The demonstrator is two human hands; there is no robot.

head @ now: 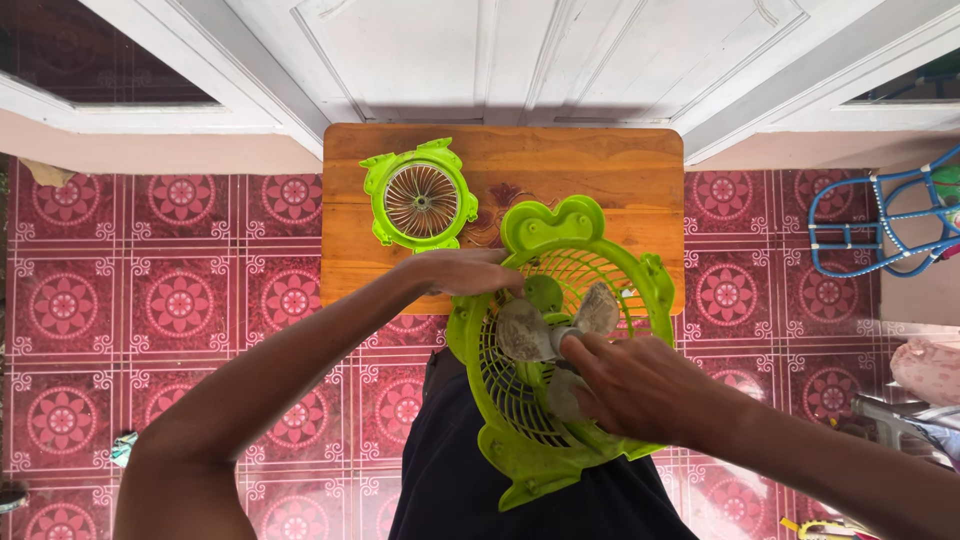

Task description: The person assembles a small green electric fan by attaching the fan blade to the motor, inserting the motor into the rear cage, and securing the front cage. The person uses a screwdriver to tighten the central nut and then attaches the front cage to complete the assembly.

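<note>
Left hand (465, 272) fingers clamp green fan housing (560, 340); right hand (625, 385) fingers pinch dusty blade (525, 330).

1. The fan housing (560, 350) I hold over the wooden table (600, 165) is glossy lime-green plastic with a smooth moulded grille.
2. Its blades (525, 330) look like dull grey plastic, dusty and matt.
3. On the table, the front guard (419, 195) pairs a green plastic rim with fine shiny metal wire spokes.
4. The table itself shows smooth, varnished wood grain.

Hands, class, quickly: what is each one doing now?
Left hand: gripping the lime-green plastic fan housing rim.
Right hand: fingers on the dusty grey fan blades.
</note>
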